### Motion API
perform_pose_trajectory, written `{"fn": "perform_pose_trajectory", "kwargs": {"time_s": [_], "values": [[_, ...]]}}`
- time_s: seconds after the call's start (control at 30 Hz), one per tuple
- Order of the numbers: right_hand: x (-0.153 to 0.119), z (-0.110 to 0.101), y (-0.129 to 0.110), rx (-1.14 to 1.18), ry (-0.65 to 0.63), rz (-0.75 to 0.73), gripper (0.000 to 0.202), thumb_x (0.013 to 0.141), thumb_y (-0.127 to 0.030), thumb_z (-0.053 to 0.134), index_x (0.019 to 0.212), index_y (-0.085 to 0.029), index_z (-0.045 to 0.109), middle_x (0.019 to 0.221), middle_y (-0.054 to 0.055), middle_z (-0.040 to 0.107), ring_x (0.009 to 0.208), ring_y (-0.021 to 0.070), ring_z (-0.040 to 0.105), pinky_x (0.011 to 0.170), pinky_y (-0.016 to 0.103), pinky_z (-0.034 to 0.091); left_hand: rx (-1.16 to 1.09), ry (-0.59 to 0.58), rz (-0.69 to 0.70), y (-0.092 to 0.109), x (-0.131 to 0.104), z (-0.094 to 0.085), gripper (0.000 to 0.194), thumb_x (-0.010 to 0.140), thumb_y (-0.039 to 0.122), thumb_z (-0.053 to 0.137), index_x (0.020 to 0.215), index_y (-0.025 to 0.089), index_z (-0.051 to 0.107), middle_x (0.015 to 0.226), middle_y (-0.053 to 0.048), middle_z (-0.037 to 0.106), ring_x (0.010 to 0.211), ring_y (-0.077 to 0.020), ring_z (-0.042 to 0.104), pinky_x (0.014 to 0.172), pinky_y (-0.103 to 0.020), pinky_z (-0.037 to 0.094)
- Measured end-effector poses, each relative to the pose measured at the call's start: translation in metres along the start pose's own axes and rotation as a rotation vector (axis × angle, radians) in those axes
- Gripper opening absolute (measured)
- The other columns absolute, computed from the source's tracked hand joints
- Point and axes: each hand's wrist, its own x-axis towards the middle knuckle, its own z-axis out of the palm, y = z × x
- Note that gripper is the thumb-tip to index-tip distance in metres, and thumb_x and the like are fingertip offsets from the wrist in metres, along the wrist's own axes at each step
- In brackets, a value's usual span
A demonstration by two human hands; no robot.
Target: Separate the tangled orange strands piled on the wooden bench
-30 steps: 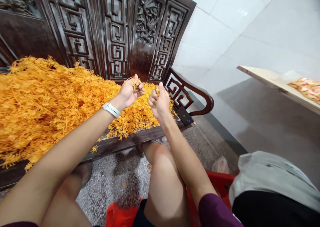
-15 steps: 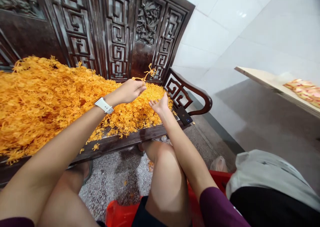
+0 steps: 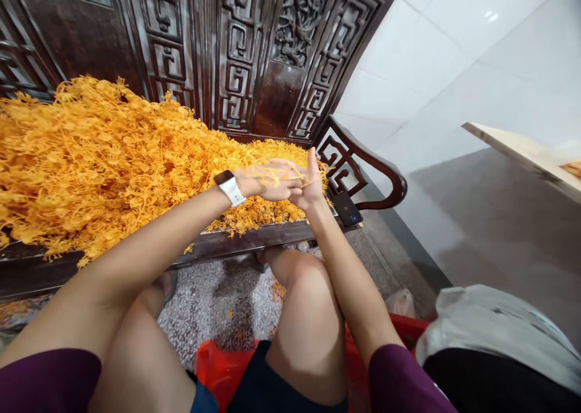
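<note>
My left hand (image 3: 279, 181), with a white-strapped watch (image 3: 230, 188) on its wrist, reaches across to my right hand. Its fingers look stretched out and meet the right palm, though motion blurs them. A thin, branched orange strand (image 3: 275, 174) shows as a smear over the back of the left hand; whether anything grips it I cannot make out. My right hand (image 3: 313, 186) is open, palm turned inward and thumb pointing up; the left hand partly hides its fingers. Behind both hands spreads a big heap of similar orange branched pieces (image 3: 136, 152) on a dark wooden bench (image 3: 254, 238).
A carved bench back (image 3: 276, 107) rises behind the heap, and a curved armrest (image 3: 394, 189) closes the right end. Beside it lies a black phone (image 3: 347, 209). A pale board (image 3: 503, 152) juts in at right. A red plastic stool (image 3: 222, 364) is below me.
My left hand has moved right and met my right hand. The orange strand that stood up above the left hand now lies lower, across it. The view has shifted slightly.
</note>
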Motion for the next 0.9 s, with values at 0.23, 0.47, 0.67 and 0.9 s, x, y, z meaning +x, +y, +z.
{"fn": "perform_pose_trajectory", "kwargs": {"time_s": [0.23, 0.47, 0.67, 0.9], "values": [[-0.029, 0.022, -0.032, -0.043, -0.222, 0.217, 0.091, 0.088, -0.096, 0.036, 0.113, -0.021, 0.081, 0.095, 0.013, 0.080, 0.101, 0.0271, 0.077, 0.085, 0.044, 0.060, -1.275, -0.064, -0.665, -0.014, -0.013, -0.008, 0.041, 0.062, -0.002, 0.086, 0.063, 0.027, 0.056, 0.048, 0.003, 0.051, 0.042, -0.0242, 0.061, 0.039, -0.035, 0.046], [-0.050, 0.009, -0.039, -0.240, -0.265, -0.126, 0.066, 0.071, -0.071, 0.089, 0.114, -0.022, 0.080, 0.116, 0.010, 0.078, 0.115, 0.0294, 0.073, 0.092, 0.043, 0.063, -1.288, -0.189, -0.451, -0.040, -0.019, 0.004, 0.032, 0.064, 0.013, 0.089, 0.055, 0.023, 0.060, 0.047, -0.003, 0.052, 0.031, -0.0190, 0.046, 0.028, -0.032, 0.026], [-0.083, 0.015, -0.034, -0.264, 0.080, -0.293, 0.027, 0.082, -0.042, 0.091, 0.093, -0.024, 0.074, 0.093, 0.004, 0.075, 0.092, 0.0203, 0.073, 0.083, 0.036, 0.061, -1.068, -0.255, -0.581, -0.040, -0.021, -0.012, 0.026, 0.058, 0.010, 0.095, 0.080, 0.015, 0.082, 0.068, -0.006, 0.066, 0.073, -0.0323, 0.074, 0.056, -0.033, 0.051], [-0.182, -0.101, 0.005, -0.268, 0.450, -0.430, 0.031, 0.082, -0.055, 0.071, 0.081, -0.032, 0.051, 0.071, -0.001, 0.044, 0.072, 0.0230, 0.061, 0.074, 0.042, 0.057, -0.789, -0.018, -0.408, -0.089, -0.031, -0.030, 0.012, 0.071, 0.023, 0.091, 0.076, 0.018, 0.081, 0.069, -0.002, 0.063, 0.083, -0.0246, 0.072, 0.077, -0.032, 0.054]]}}
